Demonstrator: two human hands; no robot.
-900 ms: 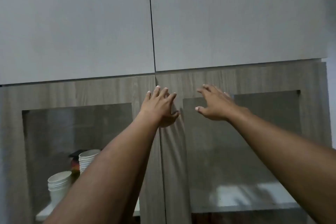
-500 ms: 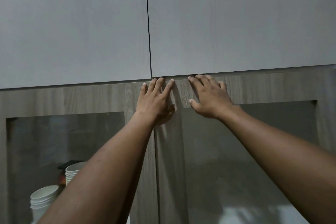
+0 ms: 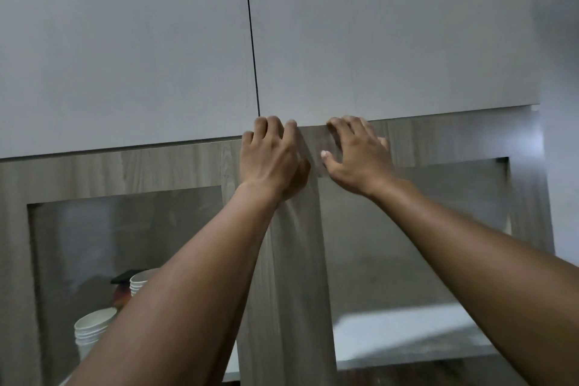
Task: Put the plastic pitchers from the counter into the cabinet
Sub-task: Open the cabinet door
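Head view, centre of frame: left hand [image 3: 271, 155] and right hand [image 3: 357, 153], fingers spread and holding nothing, hooked under upper cabinet doors [image 3: 376, 41], seemingly to pull them open. Lower left: stacked cups [image 3: 91, 327] behind glass. No pitchers visible.

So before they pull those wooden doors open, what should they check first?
1. Left hand fingertips hooked on the top edge of the left wooden door: ok.
2. Right hand fingertips on the top edge of the right wooden door: ok.
3. Both hands free of objects: ok.
4. Doors shut at present: ok, the centre seam looks closed.
5. Shelf room behind the right glass: looks bare, ok.
6. Stacked white cups behind the left glass clear of the door swing: cannot tell.
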